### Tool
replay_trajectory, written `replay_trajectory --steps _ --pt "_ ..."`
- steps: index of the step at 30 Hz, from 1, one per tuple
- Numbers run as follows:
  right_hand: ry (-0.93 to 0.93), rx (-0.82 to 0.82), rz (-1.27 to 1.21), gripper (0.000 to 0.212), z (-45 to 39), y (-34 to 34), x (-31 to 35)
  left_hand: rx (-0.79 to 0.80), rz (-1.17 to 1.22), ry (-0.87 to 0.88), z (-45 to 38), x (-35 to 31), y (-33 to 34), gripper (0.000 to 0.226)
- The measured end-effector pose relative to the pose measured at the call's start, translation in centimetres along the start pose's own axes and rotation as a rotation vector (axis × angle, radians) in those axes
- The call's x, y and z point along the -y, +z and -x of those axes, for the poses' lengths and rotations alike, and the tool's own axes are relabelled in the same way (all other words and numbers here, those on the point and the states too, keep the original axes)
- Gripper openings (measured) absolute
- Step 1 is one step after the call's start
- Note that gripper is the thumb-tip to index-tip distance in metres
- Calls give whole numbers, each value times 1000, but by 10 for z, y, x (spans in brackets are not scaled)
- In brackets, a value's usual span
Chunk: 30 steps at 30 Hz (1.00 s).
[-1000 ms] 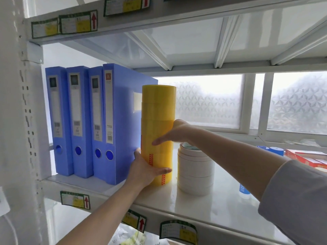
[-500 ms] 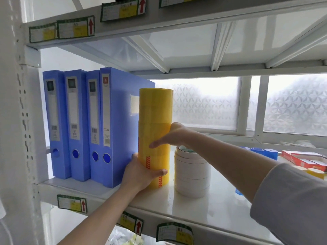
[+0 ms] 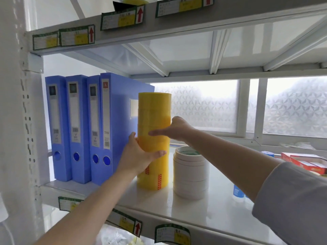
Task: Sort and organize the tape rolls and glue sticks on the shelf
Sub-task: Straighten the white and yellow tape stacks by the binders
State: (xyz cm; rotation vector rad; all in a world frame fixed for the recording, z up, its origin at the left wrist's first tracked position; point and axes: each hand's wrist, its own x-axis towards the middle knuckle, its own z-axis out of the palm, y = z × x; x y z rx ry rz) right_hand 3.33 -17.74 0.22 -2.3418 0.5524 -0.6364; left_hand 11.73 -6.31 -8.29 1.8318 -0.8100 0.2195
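A tall stack of yellow tape rolls (image 3: pixel 154 110) stands on the white shelf (image 3: pixel 203 216), right beside the blue file boxes. My left hand (image 3: pixel 138 156) grips the stack's lower half, thumb across the front. My right hand (image 3: pixel 174 130) wraps the stack's right side at mid-height, fingers reaching over the front. A shorter stack of white tape rolls (image 3: pixel 190 174) stands just right of the yellow one. Behind my right forearm, a blue-labelled glue stick (image 3: pixel 238 190) shows partly, and blue rolls (image 3: pixel 268 153) sit further back.
Several blue file boxes (image 3: pixel 79 128) fill the shelf's left end against the upright post. A red and white carton (image 3: pixel 306 162) lies at the far right. The upper shelf beam (image 3: pixel 177 22) with labels hangs low overhead. A frosted window closes the back.
Both hands stay on the yellow stack; my left hand has slid a little higher up it. The stack stays upright in the same spot. The camera has tilted up slightly.
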Motion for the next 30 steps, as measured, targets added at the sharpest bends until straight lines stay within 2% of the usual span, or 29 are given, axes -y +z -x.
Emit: replay_trajectory --steps 2,5,9,12,23,25,30 --pt "-1 -9 -14 56 1 -4 3 -6 18 69 -15 -18 -10 114" --pt "-33 3 3 60 1 0 8 -11 14 122 -32 -35 -14 93" --pt "-40 26 31 62 2 0 12 -40 -20 139 -39 -37 -7 86" --pt "-31 28 45 58 2 -1 13 -53 -43 134 -40 -37 -6 85" --pt "-65 73 50 67 2 -16 22 -14 -124 146 -40 -50 -22 93" --pt "-66 99 71 71 8 -25 25 -4 -191 173 -39 -52 -28 95" --pt "-58 118 323 88 29 -48 10 -31 -473 222 -17 -56 -42 96"
